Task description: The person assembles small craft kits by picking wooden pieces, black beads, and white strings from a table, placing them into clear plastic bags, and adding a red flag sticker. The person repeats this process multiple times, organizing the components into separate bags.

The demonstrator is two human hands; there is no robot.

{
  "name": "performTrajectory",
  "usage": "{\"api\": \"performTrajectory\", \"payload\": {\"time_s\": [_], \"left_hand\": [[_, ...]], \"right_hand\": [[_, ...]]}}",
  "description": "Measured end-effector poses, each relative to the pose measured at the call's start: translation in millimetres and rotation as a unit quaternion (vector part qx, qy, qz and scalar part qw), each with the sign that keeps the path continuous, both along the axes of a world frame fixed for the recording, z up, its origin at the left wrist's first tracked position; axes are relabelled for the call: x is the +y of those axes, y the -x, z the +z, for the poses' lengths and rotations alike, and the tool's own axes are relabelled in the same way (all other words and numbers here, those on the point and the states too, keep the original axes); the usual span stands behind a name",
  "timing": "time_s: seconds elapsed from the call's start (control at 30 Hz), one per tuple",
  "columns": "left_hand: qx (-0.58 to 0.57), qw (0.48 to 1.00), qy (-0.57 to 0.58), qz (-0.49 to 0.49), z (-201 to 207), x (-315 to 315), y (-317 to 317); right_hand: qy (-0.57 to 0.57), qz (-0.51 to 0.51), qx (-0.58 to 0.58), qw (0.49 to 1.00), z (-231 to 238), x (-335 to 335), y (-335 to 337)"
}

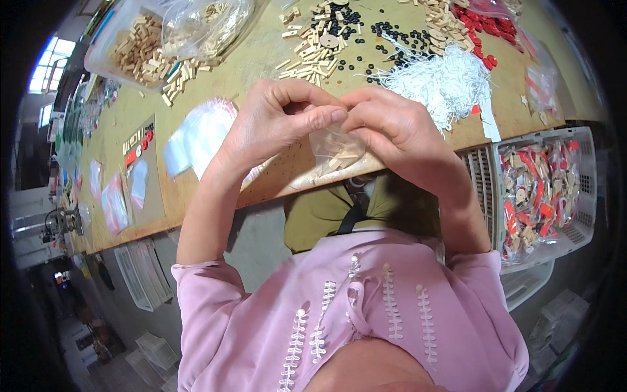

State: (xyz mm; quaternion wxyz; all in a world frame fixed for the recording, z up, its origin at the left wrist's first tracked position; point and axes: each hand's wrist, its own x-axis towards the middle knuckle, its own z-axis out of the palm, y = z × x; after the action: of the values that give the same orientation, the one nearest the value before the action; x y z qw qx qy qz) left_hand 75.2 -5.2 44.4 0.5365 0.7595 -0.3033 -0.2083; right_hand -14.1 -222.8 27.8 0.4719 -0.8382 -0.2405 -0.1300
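Observation:
Near the table's front edge, a small clear plastic bag (336, 151) hangs from my two hands with several pale wooden pieces at its bottom. My left hand (277, 124) pinches its upper edge between thumb and finger. Close beside it, my right hand (396, 129) is closed on the bag's other upper corner, its fingertips partly hidden. A fan of flat clear bags (201, 134) lies left of my left hand. Beyond my right hand is a tangled heap of white strings (439, 83).
Loose wooden pieces (317, 55), small black rings (408, 34) and red pieces (488, 27) are heaped at the back. A plastic tub (96, 60) of wooden pieces stands back left. At right, a white crate (583, 219) holds filled bags. A board (155, 189) lies left.

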Motion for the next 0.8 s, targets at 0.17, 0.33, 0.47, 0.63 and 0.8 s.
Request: {"api": "performTrajectory", "payload": {"time_s": [0.17, 0.33, 0.47, 0.63, 0.8], "left_hand": [[-0.165, 0.985, 0.014, 0.043, -24.9, -29.4, -58.4], [-0.432, 0.886, -0.155, 0.065, -83.7, -56.4, -122.7], [-0.464, 0.863, -0.182, 0.082, -85.8, -62.9, -133.4], [-0.272, 0.945, -0.046, 0.176, -60.4, -62.0, -104.6], [-0.168, 0.981, 0.089, 0.044, -11.0, -59.6, -18.3]], "right_hand": [[-0.007, -0.043, -0.005, 0.999, -2.9, -9.8, 7.0], [-0.009, -0.069, 0.011, 0.997, -7.4, -23.6, 15.0], [-0.009, -0.087, 0.025, 0.996, -10.2, -35.4, 22.1], [-0.016, -0.082, 0.017, 0.996, -14.3, -42.6, 16.2], [-0.018, -0.072, 0.032, 0.997, -12.1, -40.8, 13.5]]}}
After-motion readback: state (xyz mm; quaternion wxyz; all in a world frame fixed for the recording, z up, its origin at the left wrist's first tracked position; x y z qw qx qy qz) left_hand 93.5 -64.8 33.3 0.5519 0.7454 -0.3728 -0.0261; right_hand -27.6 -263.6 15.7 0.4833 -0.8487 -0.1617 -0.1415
